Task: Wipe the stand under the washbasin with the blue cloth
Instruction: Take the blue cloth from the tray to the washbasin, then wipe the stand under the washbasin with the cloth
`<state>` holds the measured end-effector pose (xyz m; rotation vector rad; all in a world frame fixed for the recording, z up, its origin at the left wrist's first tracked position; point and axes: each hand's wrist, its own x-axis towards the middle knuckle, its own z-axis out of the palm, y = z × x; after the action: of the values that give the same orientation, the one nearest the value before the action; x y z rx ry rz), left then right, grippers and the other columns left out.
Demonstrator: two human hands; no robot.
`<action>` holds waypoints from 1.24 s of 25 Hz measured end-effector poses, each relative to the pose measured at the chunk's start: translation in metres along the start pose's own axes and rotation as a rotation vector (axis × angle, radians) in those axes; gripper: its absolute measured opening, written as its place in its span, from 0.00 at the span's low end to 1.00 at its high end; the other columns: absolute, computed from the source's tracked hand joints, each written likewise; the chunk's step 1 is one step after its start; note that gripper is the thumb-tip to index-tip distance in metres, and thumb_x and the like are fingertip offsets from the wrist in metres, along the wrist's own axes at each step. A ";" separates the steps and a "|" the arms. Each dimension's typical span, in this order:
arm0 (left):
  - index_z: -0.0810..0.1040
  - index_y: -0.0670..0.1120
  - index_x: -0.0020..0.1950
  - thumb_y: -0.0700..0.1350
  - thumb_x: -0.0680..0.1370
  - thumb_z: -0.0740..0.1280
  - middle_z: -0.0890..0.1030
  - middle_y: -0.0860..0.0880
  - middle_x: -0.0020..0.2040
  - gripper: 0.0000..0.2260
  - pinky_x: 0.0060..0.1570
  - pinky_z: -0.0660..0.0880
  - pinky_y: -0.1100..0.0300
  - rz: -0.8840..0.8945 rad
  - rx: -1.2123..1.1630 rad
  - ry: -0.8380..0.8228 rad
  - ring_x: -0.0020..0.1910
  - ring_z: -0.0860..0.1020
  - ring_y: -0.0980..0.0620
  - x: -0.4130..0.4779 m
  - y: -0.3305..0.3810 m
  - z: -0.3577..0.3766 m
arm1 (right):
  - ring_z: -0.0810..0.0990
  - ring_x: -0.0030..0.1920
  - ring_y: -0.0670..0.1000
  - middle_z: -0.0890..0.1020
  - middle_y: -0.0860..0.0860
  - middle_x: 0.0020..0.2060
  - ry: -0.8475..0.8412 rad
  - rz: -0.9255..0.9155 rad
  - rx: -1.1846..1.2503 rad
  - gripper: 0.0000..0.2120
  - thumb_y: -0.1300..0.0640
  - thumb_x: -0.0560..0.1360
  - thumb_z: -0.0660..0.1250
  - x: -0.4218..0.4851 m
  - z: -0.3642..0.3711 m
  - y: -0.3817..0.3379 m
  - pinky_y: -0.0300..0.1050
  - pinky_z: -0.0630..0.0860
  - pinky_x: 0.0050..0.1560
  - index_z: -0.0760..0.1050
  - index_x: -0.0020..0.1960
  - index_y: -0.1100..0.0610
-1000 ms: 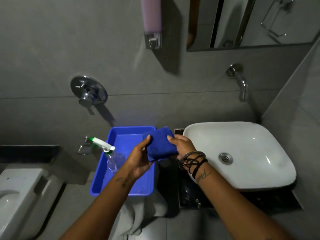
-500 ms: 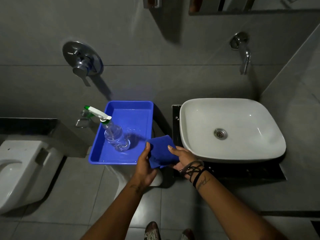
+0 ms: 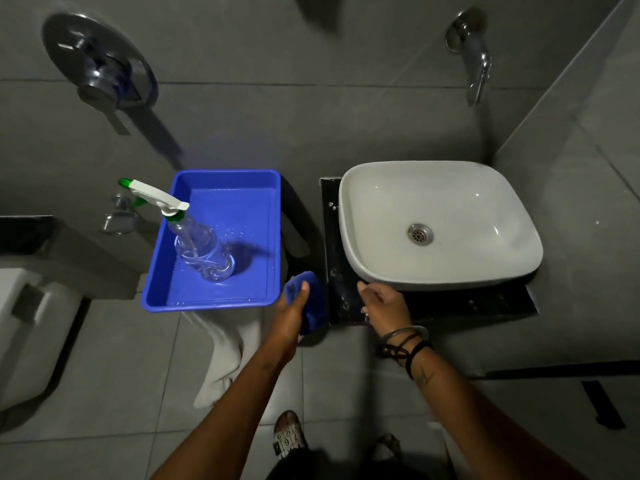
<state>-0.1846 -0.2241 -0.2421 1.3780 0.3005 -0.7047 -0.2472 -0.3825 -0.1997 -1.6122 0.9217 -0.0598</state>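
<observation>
Grey tiles cover the wall and floor of this dim bathroom, and I take the white washbasin as my landmark. Under it lies the black stand, a dark glossy slab whose bare parts show as a strip along the basin's left side and another along its front edge, running off to the right.

My left hand has its fingers closed around the blue cloth, bunched up rather than spread flat. It hangs just off the stand's front left corner, between the stand and the blue tray that sits to the basin's left with a spray bottle standing in it. Whether the cloth already touches the stand's edge I cannot tell; it looks close beside it.

My right hand grips nothing. Its fingers are loosely spread over the front strip, just below the basin's rim, and the fingertips seem to rest on or near the dark surface.

What the coming move turns on, as I judge it: the stand lies to the right of the cloth, and the strip nearest the cloth runs front to back along the basin's side, while the longer strip runs left to right in front. The cloth hand is the nearer one to the side strip, so I expect to carry it a short way right onto the slab and wipe along that strip, with the free hand needing to clear the front strip before the cloth comes through there
</observation>
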 end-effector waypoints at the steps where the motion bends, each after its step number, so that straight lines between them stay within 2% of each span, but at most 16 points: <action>1: 0.62 0.49 0.78 0.53 0.80 0.64 0.71 0.41 0.74 0.28 0.64 0.75 0.45 0.109 0.184 0.040 0.70 0.73 0.41 0.004 -0.004 0.006 | 0.78 0.36 0.53 0.79 0.55 0.35 0.003 -0.033 -0.006 0.10 0.50 0.75 0.66 0.003 -0.015 -0.002 0.41 0.73 0.35 0.78 0.41 0.56; 3: 0.57 0.44 0.79 0.46 0.80 0.65 0.62 0.43 0.79 0.30 0.76 0.61 0.46 0.294 0.405 0.067 0.77 0.63 0.45 0.018 -0.015 0.024 | 0.80 0.37 0.51 0.82 0.54 0.40 -0.013 -0.108 -0.018 0.07 0.51 0.76 0.65 0.015 -0.047 -0.007 0.34 0.73 0.31 0.78 0.42 0.52; 5: 0.54 0.39 0.79 0.42 0.80 0.65 0.57 0.41 0.80 0.32 0.79 0.54 0.48 0.441 0.732 0.021 0.80 0.57 0.44 0.040 -0.033 0.041 | 0.80 0.37 0.50 0.82 0.53 0.39 0.005 -0.171 -0.021 0.07 0.53 0.77 0.64 0.028 -0.075 -0.010 0.31 0.74 0.30 0.78 0.41 0.49; 7: 0.50 0.40 0.80 0.49 0.80 0.64 0.51 0.42 0.81 0.35 0.79 0.47 0.49 0.471 1.224 -0.045 0.81 0.50 0.44 0.053 -0.053 0.054 | 0.80 0.34 0.49 0.82 0.53 0.38 0.033 -0.209 -0.035 0.07 0.54 0.77 0.64 0.039 -0.100 -0.010 0.36 0.74 0.34 0.78 0.42 0.49; 9: 0.47 0.41 0.80 0.60 0.78 0.62 0.45 0.45 0.81 0.40 0.79 0.42 0.48 0.457 1.454 -0.090 0.81 0.44 0.44 0.053 -0.072 0.067 | 0.80 0.34 0.49 0.83 0.54 0.39 0.035 -0.231 -0.060 0.06 0.54 0.77 0.63 0.050 -0.122 -0.008 0.40 0.75 0.38 0.78 0.45 0.53; 11: 0.45 0.41 0.80 0.65 0.76 0.61 0.41 0.49 0.79 0.44 0.79 0.39 0.48 0.470 1.422 -0.085 0.80 0.40 0.46 0.049 -0.083 0.074 | 0.80 0.34 0.50 0.83 0.53 0.39 -0.002 -0.246 -0.066 0.07 0.51 0.77 0.63 0.062 -0.139 -0.004 0.43 0.77 0.41 0.78 0.46 0.51; 13: 0.48 0.42 0.80 0.60 0.81 0.57 0.44 0.48 0.80 0.36 0.78 0.39 0.51 0.485 1.277 -0.060 0.81 0.42 0.47 0.049 -0.085 0.072 | 0.81 0.35 0.49 0.84 0.51 0.38 -0.048 -0.264 -0.075 0.07 0.48 0.76 0.62 0.069 -0.144 -0.002 0.43 0.78 0.42 0.78 0.43 0.46; 15: 0.54 0.40 0.79 0.50 0.84 0.54 0.53 0.44 0.81 0.26 0.78 0.42 0.54 0.469 1.070 0.049 0.81 0.49 0.45 0.053 -0.082 0.072 | 0.82 0.36 0.44 0.84 0.49 0.38 -0.095 -0.287 -0.057 0.07 0.46 0.75 0.62 0.075 -0.141 -0.001 0.40 0.76 0.42 0.77 0.42 0.44; 17: 0.57 0.40 0.79 0.48 0.84 0.54 0.57 0.41 0.80 0.24 0.78 0.46 0.52 0.437 0.995 0.179 0.81 0.53 0.44 0.057 -0.079 0.080 | 0.81 0.42 0.37 0.85 0.48 0.44 -0.086 -0.348 -0.095 0.07 0.46 0.74 0.62 0.081 -0.131 -0.004 0.37 0.75 0.47 0.79 0.45 0.45; 18: 0.57 0.40 0.79 0.50 0.84 0.54 0.57 0.41 0.81 0.25 0.79 0.47 0.50 0.411 1.034 0.228 0.81 0.52 0.43 0.059 -0.082 0.086 | 0.80 0.48 0.37 0.84 0.50 0.49 -0.049 -0.398 -0.164 0.10 0.46 0.75 0.62 0.085 -0.126 -0.004 0.39 0.75 0.52 0.80 0.49 0.48; 20: 0.53 0.40 0.80 0.56 0.83 0.52 0.54 0.40 0.81 0.30 0.79 0.46 0.48 0.369 1.157 0.320 0.81 0.50 0.43 0.060 -0.092 0.100 | 0.76 0.63 0.50 0.79 0.54 0.61 0.033 -0.533 -0.387 0.18 0.47 0.77 0.62 0.096 -0.121 0.000 0.47 0.72 0.64 0.77 0.61 0.57; 23: 0.53 0.41 0.80 0.61 0.82 0.47 0.55 0.40 0.81 0.33 0.78 0.47 0.46 0.339 1.232 0.431 0.81 0.51 0.43 0.063 -0.103 0.111 | 0.60 0.75 0.59 0.65 0.59 0.74 0.020 -0.605 -0.825 0.27 0.45 0.78 0.57 0.111 -0.124 0.011 0.57 0.59 0.75 0.66 0.71 0.60; 26: 0.56 0.41 0.79 0.59 0.82 0.49 0.59 0.40 0.80 0.31 0.79 0.53 0.44 0.401 1.283 0.433 0.80 0.56 0.42 0.072 -0.105 0.105 | 0.51 0.78 0.59 0.54 0.58 0.78 -0.009 -0.564 -1.096 0.31 0.40 0.78 0.48 0.119 -0.134 0.027 0.60 0.52 0.77 0.60 0.74 0.58; 29: 0.59 0.40 0.78 0.56 0.82 0.52 0.61 0.39 0.79 0.29 0.78 0.54 0.44 0.460 1.360 0.382 0.79 0.59 0.41 0.078 -0.101 0.097 | 0.53 0.78 0.59 0.53 0.58 0.78 -0.052 -0.593 -1.239 0.35 0.37 0.77 0.40 0.127 -0.139 0.027 0.61 0.56 0.75 0.57 0.75 0.57; 31: 0.58 0.40 0.78 0.55 0.82 0.53 0.60 0.39 0.79 0.29 0.78 0.52 0.45 0.464 1.365 0.327 0.79 0.58 0.41 0.092 -0.091 0.093 | 0.52 0.78 0.59 0.53 0.59 0.78 -0.077 -0.598 -1.283 0.35 0.36 0.77 0.39 0.135 -0.138 0.026 0.62 0.56 0.75 0.55 0.76 0.56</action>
<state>-0.1894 -0.3415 -0.3497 2.7438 -0.3480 -0.2170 -0.2389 -0.5722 -0.2423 -3.0116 0.3192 0.2277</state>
